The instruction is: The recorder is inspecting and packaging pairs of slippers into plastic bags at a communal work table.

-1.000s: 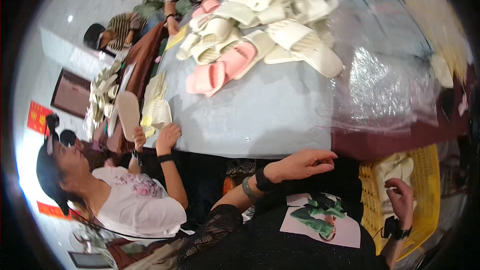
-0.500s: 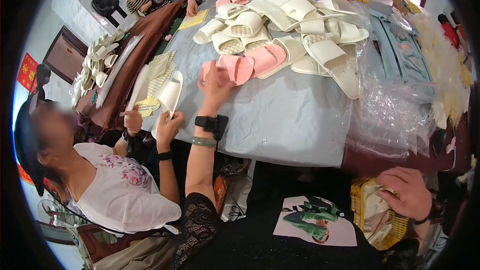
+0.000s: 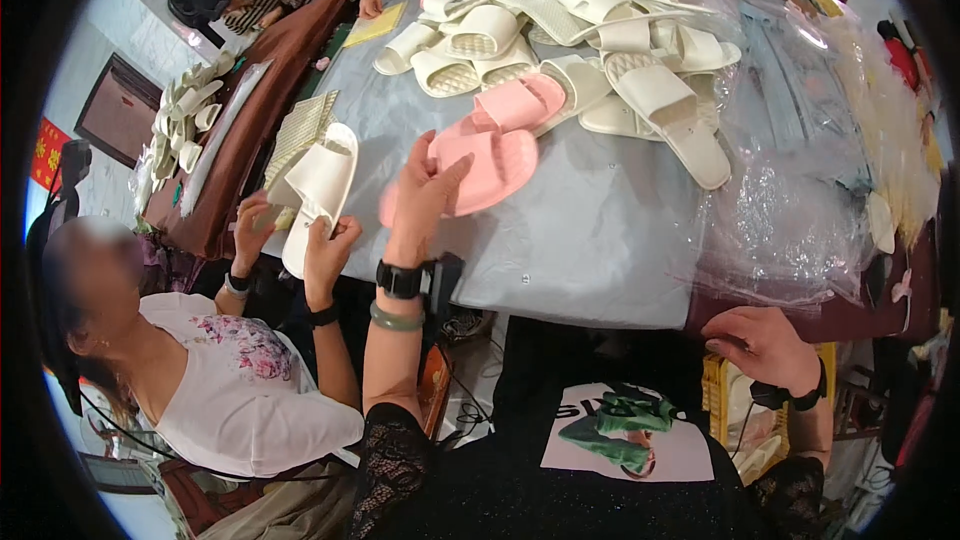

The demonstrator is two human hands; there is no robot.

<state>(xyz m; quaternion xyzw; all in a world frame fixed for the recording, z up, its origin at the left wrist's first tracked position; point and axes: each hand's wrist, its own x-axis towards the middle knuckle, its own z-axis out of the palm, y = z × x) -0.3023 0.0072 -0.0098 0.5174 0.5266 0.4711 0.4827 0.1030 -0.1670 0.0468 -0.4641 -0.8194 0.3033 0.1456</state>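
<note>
The left hand (image 3: 425, 185) grasps a blurred pink slide slipper (image 3: 497, 172), partly hiding it; whether the right hand's (image 3: 770, 345) curled grip, near a half-covered yellow plastic basket (image 3: 716, 400), holds anything, I cannot tell.

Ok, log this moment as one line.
left hand: grip on pink slipper | right hand: nothing visible in grip, near yellow basket | table: cream slippers heaped
</note>
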